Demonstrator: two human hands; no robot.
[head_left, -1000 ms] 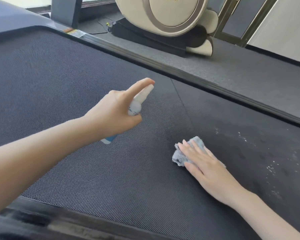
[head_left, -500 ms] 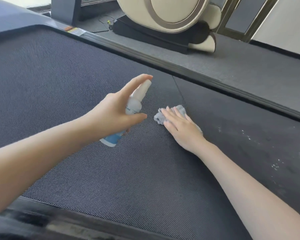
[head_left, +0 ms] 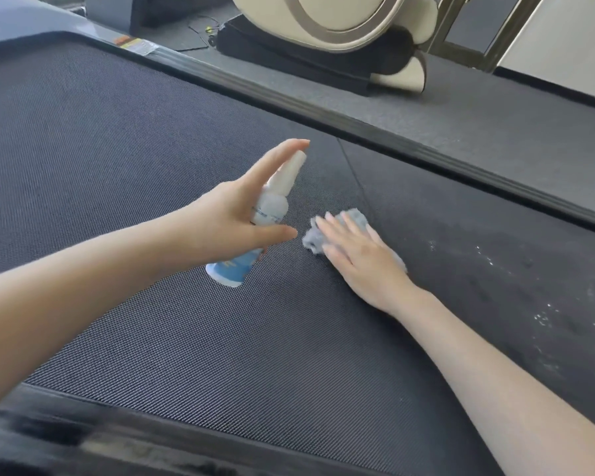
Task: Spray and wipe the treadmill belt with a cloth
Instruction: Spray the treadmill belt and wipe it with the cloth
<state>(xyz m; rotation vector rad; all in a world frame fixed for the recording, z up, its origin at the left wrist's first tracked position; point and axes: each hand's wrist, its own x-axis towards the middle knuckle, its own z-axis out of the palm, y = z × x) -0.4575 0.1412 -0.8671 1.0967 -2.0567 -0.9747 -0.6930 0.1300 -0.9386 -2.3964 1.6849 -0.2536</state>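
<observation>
Pressing flat, the right hand [head_left: 359, 257] pins the soft, crumpled grey cloth [head_left: 327, 231] to the dark woven treadmill belt [head_left: 117, 159]; just beside it, the left hand [head_left: 227, 221] grips a small white-and-blue spray bottle [head_left: 255, 242].

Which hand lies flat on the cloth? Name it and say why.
The right hand: its straight fingers press the grey cloth onto the treadmill belt. The left hand instead grips the spray bottle, forefinger over its nozzle.
</observation>
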